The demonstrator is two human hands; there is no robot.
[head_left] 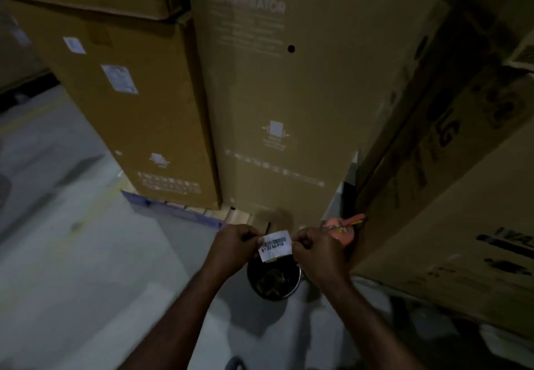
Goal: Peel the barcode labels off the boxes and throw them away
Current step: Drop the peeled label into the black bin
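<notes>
Both hands hold a barcode label (274, 245) above the bin (274, 281).
The left hand (234, 241) and the right hand (313, 249) each pinch one end of the white label, fingers curled tight on it, stretching it between them over the dark round bin on the grey floor (72, 254). Tall cardboard boxes (289, 95) stand just ahead. An orange tool (344, 229) shows just behind the right hand; I cannot tell whether that hand holds it.

I log: barcode label (274, 245), white, black bars and black lettering; middle box (274, 95), brown cardboard, faint white print; left box (144, 115), brown, pale stickers; right box (450, 196), brown, black lettering; bin (273, 280), black; floor (72, 254), grey; pallet edge (173, 210), bluish-purple as I read it; handle (344, 229) by the right box, salmon-pink.
</notes>
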